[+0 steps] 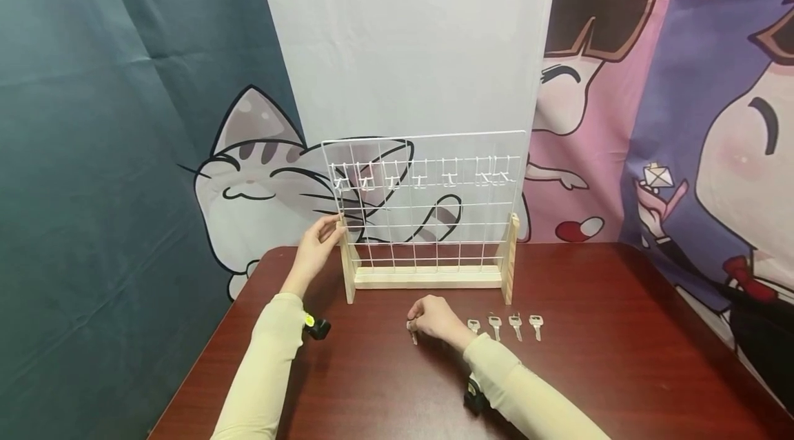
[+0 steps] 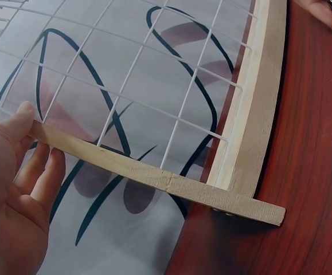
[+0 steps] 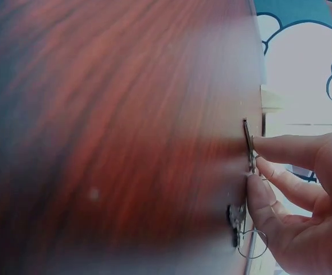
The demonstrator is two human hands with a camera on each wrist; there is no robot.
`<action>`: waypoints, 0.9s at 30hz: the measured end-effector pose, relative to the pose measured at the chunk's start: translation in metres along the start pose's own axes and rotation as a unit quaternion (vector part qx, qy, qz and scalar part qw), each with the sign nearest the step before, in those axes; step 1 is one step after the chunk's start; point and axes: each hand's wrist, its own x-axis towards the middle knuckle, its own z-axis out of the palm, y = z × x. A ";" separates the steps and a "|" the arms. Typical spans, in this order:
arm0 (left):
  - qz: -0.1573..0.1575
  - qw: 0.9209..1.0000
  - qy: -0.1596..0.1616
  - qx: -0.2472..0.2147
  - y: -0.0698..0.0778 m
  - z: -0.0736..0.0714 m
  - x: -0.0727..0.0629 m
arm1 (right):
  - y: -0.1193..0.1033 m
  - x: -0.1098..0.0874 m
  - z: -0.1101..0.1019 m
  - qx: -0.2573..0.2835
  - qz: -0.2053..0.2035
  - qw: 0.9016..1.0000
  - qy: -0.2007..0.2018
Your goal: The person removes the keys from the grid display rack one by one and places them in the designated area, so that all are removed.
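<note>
A white wire grid rack on a wooden stand holds a row of white hooks near its top. My left hand pinches the top of the stand's left wooden upright between thumb and fingers. Low over the table in front of the rack, my right hand pinches a metal key with thumb and forefinger. In the right wrist view the pinched key is seen almost edge-on, with part of a ring by the fingers. Another key with a ring lies close by the thumb.
Several more keys lie in a row on the dark red wooden table, right of my right hand. Printed cloth hangs behind the table. The stand's right upright stands behind the keys.
</note>
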 end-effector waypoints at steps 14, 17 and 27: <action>-0.005 1.000 -0.001 0.001 0.011 0.000 -0.004 | 0.006 -0.002 -0.013 -0.026 0.025 0.999 -0.008; -0.007 1.000 -0.003 0.000 0.009 0.001 -0.004 | 0.010 -0.002 -0.023 -0.014 0.034 0.999 -0.013; 0.004 1.000 -0.003 0.000 0.009 -0.002 -0.001 | 0.030 -0.003 -0.090 0.008 0.045 0.998 0.037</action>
